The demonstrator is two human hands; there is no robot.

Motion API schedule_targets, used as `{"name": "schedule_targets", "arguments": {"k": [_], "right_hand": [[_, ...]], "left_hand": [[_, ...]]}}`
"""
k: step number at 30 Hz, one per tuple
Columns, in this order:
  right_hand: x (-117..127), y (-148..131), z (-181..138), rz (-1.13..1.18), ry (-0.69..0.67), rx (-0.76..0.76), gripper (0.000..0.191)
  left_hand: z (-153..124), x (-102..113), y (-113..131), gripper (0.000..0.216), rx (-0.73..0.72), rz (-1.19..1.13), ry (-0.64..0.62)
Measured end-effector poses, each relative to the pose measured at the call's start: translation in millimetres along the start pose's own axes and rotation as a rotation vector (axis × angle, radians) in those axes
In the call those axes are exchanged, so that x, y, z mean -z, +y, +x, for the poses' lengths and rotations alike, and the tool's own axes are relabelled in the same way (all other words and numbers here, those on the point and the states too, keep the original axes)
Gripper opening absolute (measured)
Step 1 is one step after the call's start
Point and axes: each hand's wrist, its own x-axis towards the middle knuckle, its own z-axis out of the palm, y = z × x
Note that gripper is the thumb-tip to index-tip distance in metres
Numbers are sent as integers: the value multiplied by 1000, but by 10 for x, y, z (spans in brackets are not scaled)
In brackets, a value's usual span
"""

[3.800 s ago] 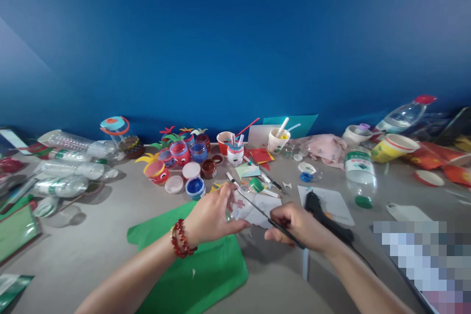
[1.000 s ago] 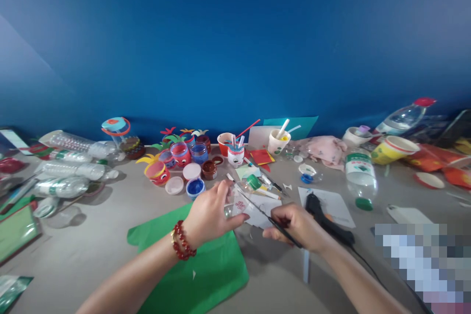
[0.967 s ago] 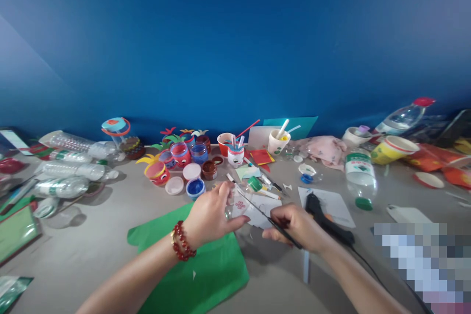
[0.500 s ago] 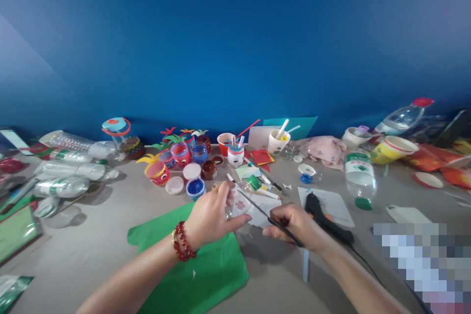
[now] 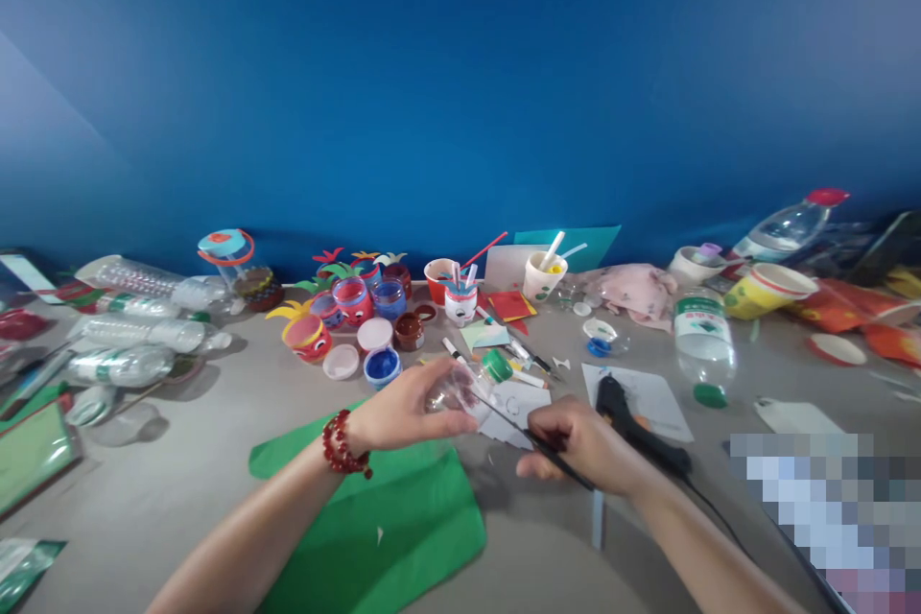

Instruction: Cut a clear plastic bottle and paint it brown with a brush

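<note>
My left hand (image 5: 413, 403), with a red bead bracelet at the wrist, is closed around a clear plastic bottle top (image 5: 447, 391). Its green cap (image 5: 496, 366) points away to the right. In my right hand (image 5: 576, 446) is a slim dark pair of scissors (image 5: 507, 420), seen nearly edge-on. Their tip reaches the clear plastic beside my left fingers; whether it bites into the plastic I cannot tell. White paper (image 5: 522, 403) with drawn marks lies beneath, and a green sheet (image 5: 403, 528) spreads below my left forearm.
Paint jars (image 5: 382, 366) and decorated cups (image 5: 307, 338) stand beyond my left hand. A black glue gun (image 5: 637, 427) lies on paper right of my right hand, its cord trailing forward. Plastic bottles (image 5: 122, 365) lie at left; an upturned bottle (image 5: 703, 350) stands at right.
My left hand has turned and shifted slightly left and down, and the bottle top has tilted with it, showing more of its clear side. The scissors have moved only slightly.
</note>
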Motion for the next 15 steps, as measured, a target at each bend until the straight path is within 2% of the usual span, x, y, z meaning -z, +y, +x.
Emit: {"name": "schedule_targets", "arguments": {"k": [5, 8, 11, 15], "right_hand": [[8, 61, 32, -7, 17, 33, 66], [1, 92, 44, -13, 12, 23, 66], [-15, 80, 31, 23, 16, 74, 67], [-27, 37, -2, 108, -18, 187, 70]], "left_hand": [[-3, -54, -18, 58, 66, 222, 112], [-12, -62, -17, 58, 104, 253, 143], [-16, -45, -41, 58, 64, 188, 102], [-12, -26, -66, 61, -27, -80, -35]]}}
